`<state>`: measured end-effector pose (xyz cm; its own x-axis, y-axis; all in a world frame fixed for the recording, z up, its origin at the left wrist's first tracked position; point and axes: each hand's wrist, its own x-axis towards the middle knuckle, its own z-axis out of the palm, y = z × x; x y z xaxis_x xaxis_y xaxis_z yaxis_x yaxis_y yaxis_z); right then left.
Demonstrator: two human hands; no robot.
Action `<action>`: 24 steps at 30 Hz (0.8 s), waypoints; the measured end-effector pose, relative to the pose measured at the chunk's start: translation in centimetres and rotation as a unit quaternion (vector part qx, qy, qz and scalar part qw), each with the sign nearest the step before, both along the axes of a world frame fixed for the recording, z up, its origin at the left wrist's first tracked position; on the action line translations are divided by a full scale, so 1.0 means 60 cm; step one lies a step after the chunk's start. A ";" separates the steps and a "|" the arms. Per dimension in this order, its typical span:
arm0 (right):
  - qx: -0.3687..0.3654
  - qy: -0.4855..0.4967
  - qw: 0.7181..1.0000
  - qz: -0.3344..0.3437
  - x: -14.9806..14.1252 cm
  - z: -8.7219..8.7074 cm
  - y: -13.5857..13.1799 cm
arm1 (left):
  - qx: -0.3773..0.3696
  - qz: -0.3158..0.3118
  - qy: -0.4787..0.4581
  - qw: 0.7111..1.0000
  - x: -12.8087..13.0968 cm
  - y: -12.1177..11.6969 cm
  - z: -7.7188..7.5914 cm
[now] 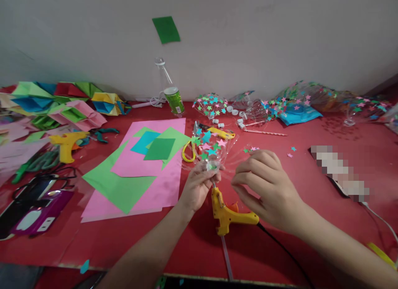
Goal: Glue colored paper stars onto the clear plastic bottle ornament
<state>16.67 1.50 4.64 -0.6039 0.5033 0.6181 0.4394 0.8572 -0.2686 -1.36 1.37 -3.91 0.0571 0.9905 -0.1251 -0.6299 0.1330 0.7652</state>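
L hand [198, 184] is pinching the clear starred piece [211, 144] by its near end; R hand [266, 187] is hanging half-open to its right, no hold visible. Step's likely gluing, so next move's calling for care: glue gun [218, 212] is sitting just nearside, nozzle [214, 184] poss. touching L (can't tell, angle's poor). Black cord [279, 244] is trailing nearside of R; yellow cutter [224, 133] is lying beyond L.

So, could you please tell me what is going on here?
A person is working with a clear plastic piece decorated with coloured stars, holding it in the left hand. The right hand is raised just beside it, fingers bent; whether it grips anything is unclear. A yellow glue gun lies on the red table, its nozzle end by the left hand. Coloured paper sheets lie to the left.
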 end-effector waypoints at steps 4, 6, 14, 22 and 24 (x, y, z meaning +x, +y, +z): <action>0.004 0.010 1.000 0.014 -0.002 -0.002 0.000 | 0.009 -0.002 -0.010 1.000 0.000 -0.001 0.005; 0.002 0.016 1.000 0.017 -0.002 -0.002 0.001 | 0.004 0.005 -0.008 1.000 0.001 -0.001 0.006; 0.012 0.012 1.000 0.004 -0.002 -0.008 0.001 | -0.015 0.017 -0.021 1.000 0.001 0.003 -0.003; -0.015 0.001 0.999 0.037 -0.002 -0.014 -0.008 | -0.030 0.019 -0.027 0.999 0.004 0.002 0.007; -0.002 0.011 0.999 0.032 -0.003 -0.011 -0.009 | -0.031 0.026 -0.021 0.999 0.003 0.002 0.004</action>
